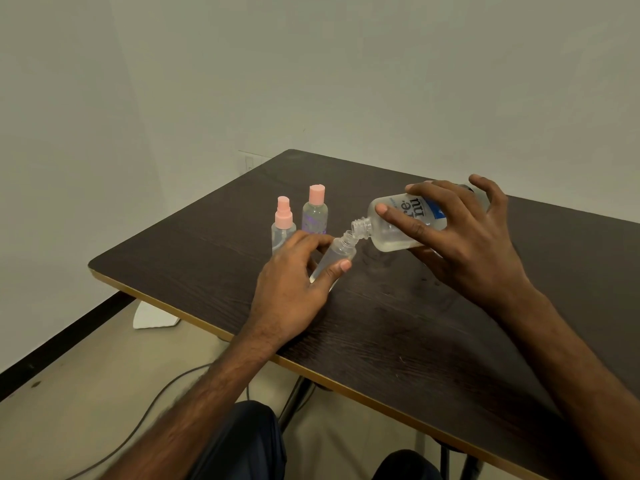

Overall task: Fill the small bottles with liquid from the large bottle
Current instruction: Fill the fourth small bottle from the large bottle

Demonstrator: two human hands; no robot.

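I log a dark wood table (415, 323) bearing two upright bottles side by side: spray bottle (283, 230), pink-capped bottle (314, 214).

Single head-worn view, wide-angle, looking forward and down, close over a dark table (450, 323).

The right hand (464, 237) hides the base of the large bottle (389, 241)

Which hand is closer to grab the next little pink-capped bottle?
Probably the left hand, once it sets down its small clear open bottle: the clear pink-capped spray bottle stands just behind it. The right hand grips the tilted large clear plastic bottle, farther away.
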